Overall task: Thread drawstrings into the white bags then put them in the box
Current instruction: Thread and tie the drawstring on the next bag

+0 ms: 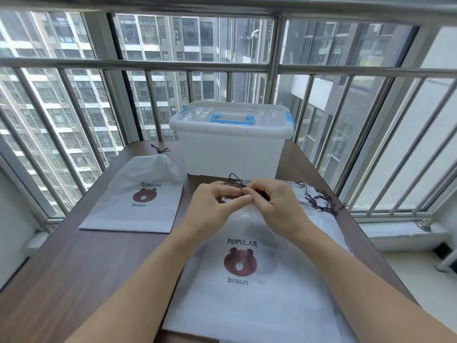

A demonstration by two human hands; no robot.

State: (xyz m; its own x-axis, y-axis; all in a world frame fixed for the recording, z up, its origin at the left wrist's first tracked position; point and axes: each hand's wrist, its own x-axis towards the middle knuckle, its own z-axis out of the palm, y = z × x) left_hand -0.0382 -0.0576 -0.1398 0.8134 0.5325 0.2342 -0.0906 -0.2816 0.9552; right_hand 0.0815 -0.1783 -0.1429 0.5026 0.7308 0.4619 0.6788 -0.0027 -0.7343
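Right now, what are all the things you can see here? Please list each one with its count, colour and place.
table: one, dark brown wood grain, under everything.
box: one, translucent white with blue handle and clips, lid on, far middle of the table.
left bag: one, white with brown bear print, top cinched by a dark drawstring, left of the box.
near bag: one, white with the same print, flat under the hands.
more bags: white, partly hidden under the near bag at right; count cannot be told.
loose strings: a tangle, dark brown, at right on the bags.
held string: dark, between both hands.
railing: metal bars behind the table.
left hand: pinches the string.
right hand: pinches the string.
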